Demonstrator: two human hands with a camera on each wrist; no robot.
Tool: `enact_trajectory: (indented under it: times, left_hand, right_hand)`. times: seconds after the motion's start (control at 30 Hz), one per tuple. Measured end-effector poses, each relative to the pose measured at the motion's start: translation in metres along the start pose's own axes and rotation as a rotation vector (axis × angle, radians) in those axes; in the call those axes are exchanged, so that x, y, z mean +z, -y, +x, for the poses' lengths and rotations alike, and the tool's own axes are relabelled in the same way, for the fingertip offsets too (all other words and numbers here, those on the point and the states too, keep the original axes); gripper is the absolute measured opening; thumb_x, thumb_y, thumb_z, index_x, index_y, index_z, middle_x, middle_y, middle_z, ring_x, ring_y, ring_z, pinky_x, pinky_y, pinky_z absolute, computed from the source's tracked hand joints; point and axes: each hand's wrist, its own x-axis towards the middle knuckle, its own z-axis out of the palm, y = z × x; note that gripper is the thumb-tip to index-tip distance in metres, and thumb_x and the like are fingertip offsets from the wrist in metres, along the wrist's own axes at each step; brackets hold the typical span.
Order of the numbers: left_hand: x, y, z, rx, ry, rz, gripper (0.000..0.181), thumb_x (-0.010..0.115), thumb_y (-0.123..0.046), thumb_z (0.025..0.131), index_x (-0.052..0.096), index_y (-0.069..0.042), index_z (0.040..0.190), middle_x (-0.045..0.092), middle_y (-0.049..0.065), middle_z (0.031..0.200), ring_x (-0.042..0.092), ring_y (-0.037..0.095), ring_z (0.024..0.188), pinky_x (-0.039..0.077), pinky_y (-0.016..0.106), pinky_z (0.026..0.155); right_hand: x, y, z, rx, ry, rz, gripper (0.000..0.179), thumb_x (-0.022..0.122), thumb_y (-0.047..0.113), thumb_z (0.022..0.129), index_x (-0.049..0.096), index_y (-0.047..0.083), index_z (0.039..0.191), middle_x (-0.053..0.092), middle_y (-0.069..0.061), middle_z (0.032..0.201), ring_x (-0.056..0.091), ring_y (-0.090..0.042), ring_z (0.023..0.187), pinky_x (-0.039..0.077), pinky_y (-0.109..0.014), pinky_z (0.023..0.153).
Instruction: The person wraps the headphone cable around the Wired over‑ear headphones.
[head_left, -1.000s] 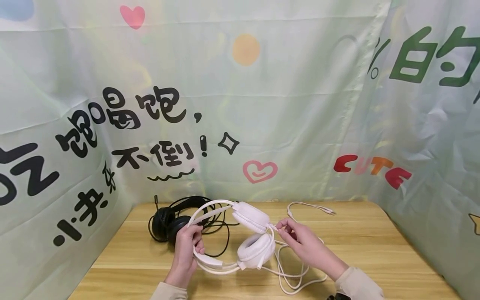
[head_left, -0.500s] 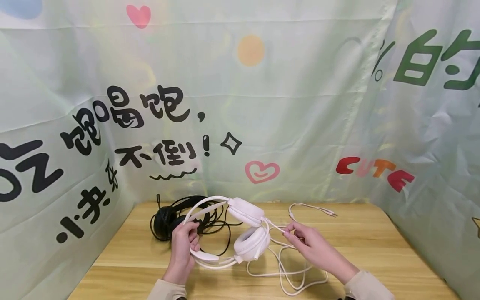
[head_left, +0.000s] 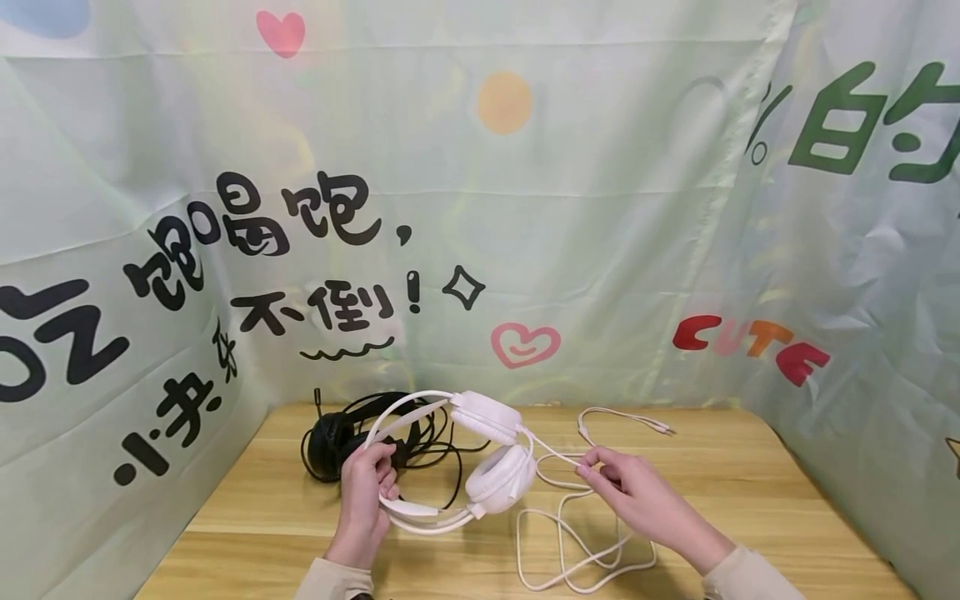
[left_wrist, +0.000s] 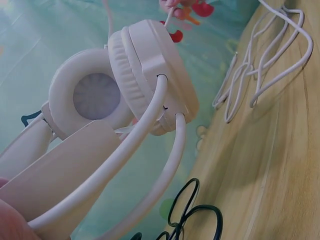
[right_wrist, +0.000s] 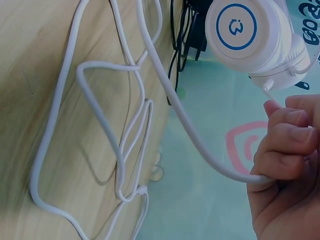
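White headphones (left_wrist: 90,150) in left hand (left_wrist: 12,222)

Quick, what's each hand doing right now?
Left hand: closed, holding the white headphones.
Right hand: closed, pinching the white cable.

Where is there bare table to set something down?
Bare table lies between the right hand and the right curtain, and left of the left hand, in front of the black headset. Crowded: back left, with that headset, and the middle, with the white cable.

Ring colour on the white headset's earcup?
Blue; the ring circles a blue logo on the white earcup. Best seen in the right wrist view.
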Motion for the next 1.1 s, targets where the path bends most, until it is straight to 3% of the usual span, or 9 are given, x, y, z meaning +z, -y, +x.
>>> enact_trajectory:
  times: [0.57, 1.1]
  left_hand:
    - [0.002, 0.002, 0.000, -0.019, 0.002, 0.017, 0.019, 0.054, -0.005, 0.101, 0.048, -0.016, 0.087, 0.031, -0.008, 0.060, 0.031, 0.004, 0.049, 0.030, 0.017, 0.046]
    - [0.003, 0.005, 0.000, -0.011, -0.013, 0.038, 0.017, 0.055, -0.006, 0.101, 0.048, -0.015, 0.089, 0.032, -0.007, 0.062, 0.032, 0.006, 0.052, 0.031, 0.018, 0.048]
  right_hand:
    - [-0.006, 0.009, 0.000, -0.027, -0.096, -0.140, 0.012, 0.070, 0.027, 0.105, 0.067, 0.030, 0.094, 0.026, 0.021, 0.058, 0.023, 0.007, 0.051, 0.029, -0.018, 0.051]
    - [-0.010, 0.020, -0.001, -0.056, -0.069, -0.158, 0.012, 0.069, 0.025, 0.105, 0.067, 0.031, 0.095, 0.030, 0.023, 0.057, 0.027, 0.008, 0.050, 0.030, -0.017, 0.051]
